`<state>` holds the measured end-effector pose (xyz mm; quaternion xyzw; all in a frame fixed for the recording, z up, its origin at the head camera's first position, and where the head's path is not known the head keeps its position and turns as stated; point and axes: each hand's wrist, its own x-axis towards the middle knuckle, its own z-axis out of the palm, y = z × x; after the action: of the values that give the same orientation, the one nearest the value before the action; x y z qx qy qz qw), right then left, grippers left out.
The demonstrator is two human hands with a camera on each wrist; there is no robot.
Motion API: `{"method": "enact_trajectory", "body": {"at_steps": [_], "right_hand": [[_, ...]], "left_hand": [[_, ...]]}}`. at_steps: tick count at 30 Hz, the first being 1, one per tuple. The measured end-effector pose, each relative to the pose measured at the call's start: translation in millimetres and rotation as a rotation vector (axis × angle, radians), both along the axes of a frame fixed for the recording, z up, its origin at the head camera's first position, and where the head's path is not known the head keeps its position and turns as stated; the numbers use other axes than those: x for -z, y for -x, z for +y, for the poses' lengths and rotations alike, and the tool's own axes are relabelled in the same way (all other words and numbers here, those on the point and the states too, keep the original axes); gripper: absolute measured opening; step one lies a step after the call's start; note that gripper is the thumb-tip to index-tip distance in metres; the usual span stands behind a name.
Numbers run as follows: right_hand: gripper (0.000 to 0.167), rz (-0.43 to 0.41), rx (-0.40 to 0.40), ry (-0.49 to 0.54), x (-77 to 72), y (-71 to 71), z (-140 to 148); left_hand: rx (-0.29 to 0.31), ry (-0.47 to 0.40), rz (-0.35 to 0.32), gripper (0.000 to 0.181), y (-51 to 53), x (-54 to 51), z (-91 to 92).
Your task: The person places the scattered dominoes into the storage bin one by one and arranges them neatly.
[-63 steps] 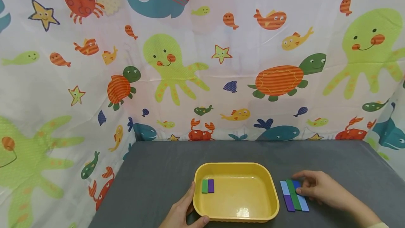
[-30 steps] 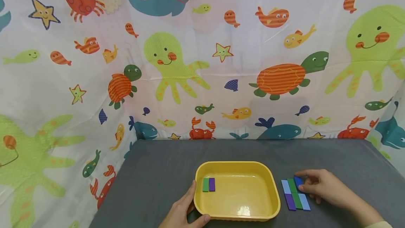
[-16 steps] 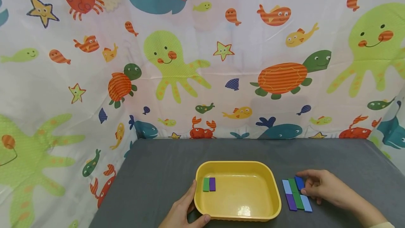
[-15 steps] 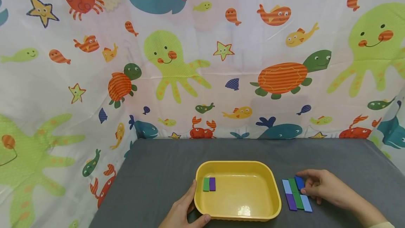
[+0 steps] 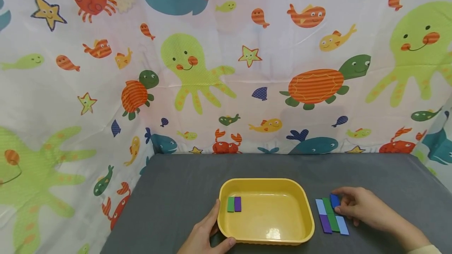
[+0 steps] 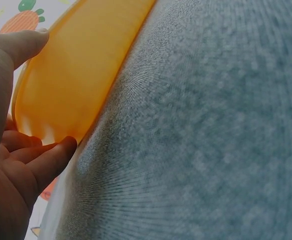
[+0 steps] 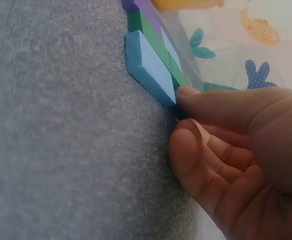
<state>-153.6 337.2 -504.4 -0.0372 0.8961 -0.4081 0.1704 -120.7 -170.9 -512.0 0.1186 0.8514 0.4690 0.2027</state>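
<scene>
My left hand (image 5: 206, 232) holds a yellow plastic tray (image 5: 272, 216) at its near left corner, thumb on the front side and fingers along the left wall. Inside lie a green tile (image 5: 230, 204) and a purple tile (image 5: 237, 204), side by side. To the right of the tray, my right hand (image 5: 365, 209) pinches a dark blue tile (image 5: 334, 199) between thumb and index finger, at the far end of a group of flat tiles. In the right wrist view the fingers mostly cover this tile, beside a light blue tile (image 7: 150, 70).
Two green tiles (image 5: 330, 214), another light blue tile (image 5: 320, 206) and a purple tile (image 5: 325, 224) make up the group on the grey tabletop (image 5: 176, 191). A curtain (image 5: 226, 69) printed with sea animals hangs behind the table.
The dark blue tile has shifted slightly away from me, out of line with the other tiles, along with my right hand. My left hand stays on the tray.
</scene>
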Motion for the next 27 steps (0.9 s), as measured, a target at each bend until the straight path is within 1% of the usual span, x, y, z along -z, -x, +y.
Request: {"method": "enact_trajectory", "body": {"at_steps": [3, 6, 10, 16, 22, 27], "right_hand": [[0.057, -0.003, 0.014, -0.008, -2.0, 0.2, 0], [0.055, 0.013, 0.009, -0.010, -4.9, 0.1, 1], [0.052, 0.041, 0.000, -0.004, -9.2, -0.6, 2], [0.052, 0.059, 0.011, -0.004, -14.5, -1.1, 3], [0.055, 0.079, 0.031, -0.022, -26.1, -3.5, 1], [0.055, 0.111, 0.052, -0.053, -37.9, -3.7, -7]], "left_hand": [[0.008, -0.012, 0.011, 0.115, 1.8, 1.2, 0.7], [0.011, -0.024, 0.013, 0.115, 2.5, 1.4, 0.5], [0.018, -0.043, 0.012, 0.113, 2.3, 0.6, -0.5], [0.029, -0.060, 0.025, 0.111, 1.5, 0.3, -0.4], [0.034, -0.058, 0.032, 0.111, 0.8, -1.2, 0.7], [0.038, -0.054, 0.024, 0.112, 0.9, -1.3, -0.4]]}}
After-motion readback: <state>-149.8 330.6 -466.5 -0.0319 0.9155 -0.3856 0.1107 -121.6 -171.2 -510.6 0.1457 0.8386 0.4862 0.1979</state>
